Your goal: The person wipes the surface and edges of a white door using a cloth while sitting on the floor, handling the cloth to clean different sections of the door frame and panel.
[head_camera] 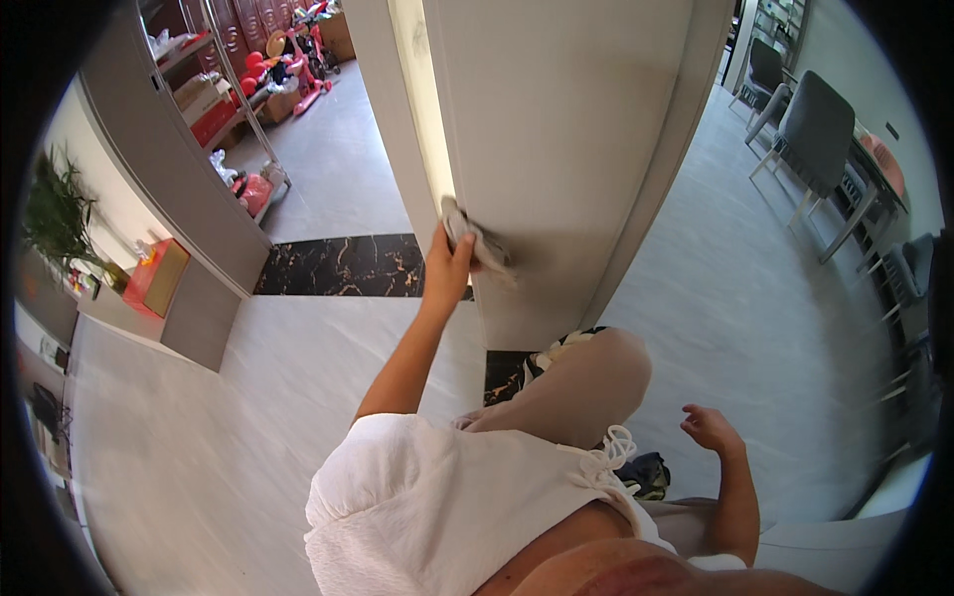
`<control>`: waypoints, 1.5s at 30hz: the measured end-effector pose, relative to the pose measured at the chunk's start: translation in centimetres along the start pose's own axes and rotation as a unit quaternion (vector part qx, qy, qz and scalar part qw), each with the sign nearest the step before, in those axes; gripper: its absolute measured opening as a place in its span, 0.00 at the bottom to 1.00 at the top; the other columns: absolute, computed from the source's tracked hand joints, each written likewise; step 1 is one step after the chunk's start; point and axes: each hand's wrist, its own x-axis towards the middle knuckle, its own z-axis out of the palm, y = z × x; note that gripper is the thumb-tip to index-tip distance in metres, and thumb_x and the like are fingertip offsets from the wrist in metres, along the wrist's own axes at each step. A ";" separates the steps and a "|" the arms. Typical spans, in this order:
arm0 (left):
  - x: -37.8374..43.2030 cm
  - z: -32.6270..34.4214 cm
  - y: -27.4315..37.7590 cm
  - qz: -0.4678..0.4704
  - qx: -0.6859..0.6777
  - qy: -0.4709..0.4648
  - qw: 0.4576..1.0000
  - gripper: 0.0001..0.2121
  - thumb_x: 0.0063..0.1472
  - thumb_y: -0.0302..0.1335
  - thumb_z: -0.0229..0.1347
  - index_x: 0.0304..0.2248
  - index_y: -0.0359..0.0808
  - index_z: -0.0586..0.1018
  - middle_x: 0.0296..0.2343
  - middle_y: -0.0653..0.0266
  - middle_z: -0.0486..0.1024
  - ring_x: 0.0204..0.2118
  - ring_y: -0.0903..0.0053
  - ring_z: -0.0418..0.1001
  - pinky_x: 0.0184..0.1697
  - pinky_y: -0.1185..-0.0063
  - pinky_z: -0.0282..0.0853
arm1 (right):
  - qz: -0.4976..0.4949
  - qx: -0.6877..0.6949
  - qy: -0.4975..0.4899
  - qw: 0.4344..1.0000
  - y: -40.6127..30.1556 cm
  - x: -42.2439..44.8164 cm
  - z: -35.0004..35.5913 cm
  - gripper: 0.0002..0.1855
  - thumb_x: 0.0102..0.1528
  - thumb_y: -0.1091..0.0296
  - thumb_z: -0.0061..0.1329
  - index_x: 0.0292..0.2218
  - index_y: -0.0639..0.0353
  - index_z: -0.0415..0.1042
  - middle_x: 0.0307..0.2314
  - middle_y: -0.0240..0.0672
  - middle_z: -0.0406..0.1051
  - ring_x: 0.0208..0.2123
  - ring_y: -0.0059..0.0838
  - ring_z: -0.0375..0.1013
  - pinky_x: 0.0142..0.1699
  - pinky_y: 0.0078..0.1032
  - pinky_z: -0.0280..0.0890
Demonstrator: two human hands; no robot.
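Note:
A greyish cloth (481, 242) is bunched in my left hand (449, 261). My left arm stretches forward, and the cloth lies against the lower part of a pale panel (555, 149), close to its left edge. Along that edge runs a bright, narrow vertical strip (432, 112). My right hand (709, 429) hangs in the air beside my bent legs, fingers loosely curled and apart, with nothing in it. A black, gold-veined stone strip (508, 371) shows at the panel's foot, partly hidden by my knee.
Another dark stone threshold (339, 266) crosses the doorway at left. Beyond it stand a metal shelf rack (250, 123) and a pink scooter (309, 86). A low cabinet (200, 320) carries a red box (158, 277) and a plant (59, 212). Grey chairs (816, 134) line the right side.

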 end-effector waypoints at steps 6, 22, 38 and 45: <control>12.3 -2.6 11.0 0.467 0.229 0.167 0.838 0.22 0.49 0.30 0.53 0.43 0.30 0.62 0.25 0.54 0.70 0.27 0.71 0.70 0.30 0.78 0.64 | 0.029 0.031 0.022 0.999 1.4 -1.1 -0.1 0.19 0.47 0.66 0.45 0.41 0.64 0.63 0.28 0.43 0.70 0.31 0.36 0.70 0.36 0.27 0.64; 13.8 -5.0 -2.8 0.233 0.457 0.270 0.815 0.28 0.50 0.30 0.47 0.47 0.26 0.49 0.38 0.42 0.61 0.33 0.49 0.65 0.34 0.63 0.60 | 0.132 0.083 0.002 0.988 3.1 -4.9 1.7 0.19 0.47 0.70 0.44 0.42 0.65 0.62 0.29 0.45 0.69 0.30 0.34 0.70 0.35 0.24 0.63; -0.4 -6.8 -39.4 -0.234 0.596 -0.151 0.753 0.17 0.50 0.33 0.48 0.41 0.38 0.67 0.38 0.53 0.67 0.39 0.62 0.67 0.38 0.71 0.65 | 0.185 0.043 -0.026 0.981 1.0 -4.5 2.7 0.18 0.47 0.67 0.44 0.40 0.65 0.62 0.28 0.45 0.69 0.31 0.40 0.69 0.36 0.28 0.63; -7.7 -8.2 -35.5 -0.077 0.593 -0.393 0.698 0.13 0.52 0.28 0.44 0.38 0.36 0.64 0.30 0.47 0.68 0.30 0.56 0.68 0.30 0.66 0.64 | 0.143 -0.001 -0.033 0.989 2.9 -5.1 4.4 0.18 0.46 0.67 0.44 0.40 0.63 0.63 0.28 0.44 0.70 0.31 0.41 0.69 0.37 0.29 0.63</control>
